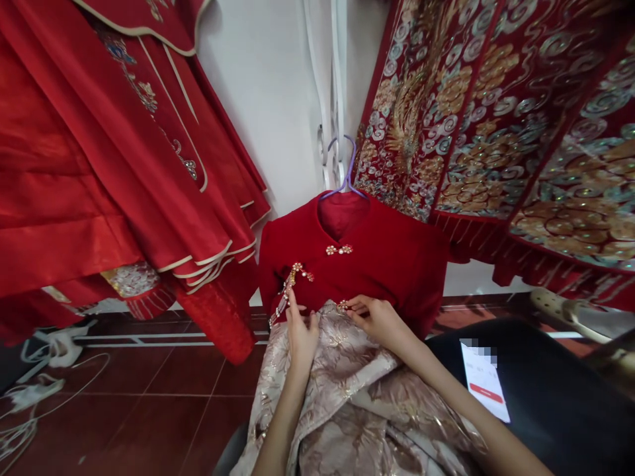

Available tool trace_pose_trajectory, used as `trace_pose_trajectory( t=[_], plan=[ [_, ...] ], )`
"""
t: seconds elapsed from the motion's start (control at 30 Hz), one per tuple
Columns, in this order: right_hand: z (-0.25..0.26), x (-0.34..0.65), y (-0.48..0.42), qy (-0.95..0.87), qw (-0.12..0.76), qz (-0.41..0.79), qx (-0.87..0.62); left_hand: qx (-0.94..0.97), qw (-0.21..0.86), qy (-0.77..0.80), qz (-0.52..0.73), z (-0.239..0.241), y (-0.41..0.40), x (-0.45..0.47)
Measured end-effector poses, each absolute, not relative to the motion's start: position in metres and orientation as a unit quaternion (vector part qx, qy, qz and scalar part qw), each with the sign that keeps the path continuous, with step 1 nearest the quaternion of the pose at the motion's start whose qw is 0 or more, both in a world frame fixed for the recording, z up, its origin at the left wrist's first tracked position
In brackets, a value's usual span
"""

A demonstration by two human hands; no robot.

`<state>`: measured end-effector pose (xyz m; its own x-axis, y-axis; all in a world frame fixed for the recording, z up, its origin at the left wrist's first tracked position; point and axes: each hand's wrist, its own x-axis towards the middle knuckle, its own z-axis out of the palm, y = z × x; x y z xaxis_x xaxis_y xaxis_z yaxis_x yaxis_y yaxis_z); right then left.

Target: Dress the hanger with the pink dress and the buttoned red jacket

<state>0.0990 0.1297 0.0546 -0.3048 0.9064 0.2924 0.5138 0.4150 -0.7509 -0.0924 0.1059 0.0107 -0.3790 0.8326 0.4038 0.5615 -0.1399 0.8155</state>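
A red dress top (pixel 397 254) hangs in front of me on a purple hanger (pixel 348 173), above a beige patterned skirt part (pixel 337 377). My right hand (pixel 380 320) pinches a small gold beaded button (pixel 342 305) at the waist, where red meets beige. To its left, my left hand (pixel 302 334) rests at the fabric with the index finger stretched up and the thumb apart. That fingertip is at a beaded tassel brooch (pixel 292 281) on the chest. Another gold beaded clasp (pixel 339 250) sits below the collar.
Red garments with cream piping (pixel 198 198) hang at the left. Embroidered red garments (pixel 486 132) hang at the right. A phone (pixel 483 387) with a lit screen lies on a black seat (pixel 555 377). White cables (pixel 30 403) lie on the tiled floor (pixel 149 423).
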Motion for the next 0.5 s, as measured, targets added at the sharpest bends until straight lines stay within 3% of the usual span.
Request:
trace_pose_trajectory(
  t=[0.3,0.5],
  plan=[
    [0.053,0.088,0.116,-0.74,0.343,0.205,-0.54,0.493,0.115,0.619,0.601,-0.002,0.106,-0.103],
    [0.041,0.087,0.124,-0.755,0.351,0.205,-0.514,0.546,-0.069,0.696,0.46,0.006,0.124,-0.11]
  ],
)
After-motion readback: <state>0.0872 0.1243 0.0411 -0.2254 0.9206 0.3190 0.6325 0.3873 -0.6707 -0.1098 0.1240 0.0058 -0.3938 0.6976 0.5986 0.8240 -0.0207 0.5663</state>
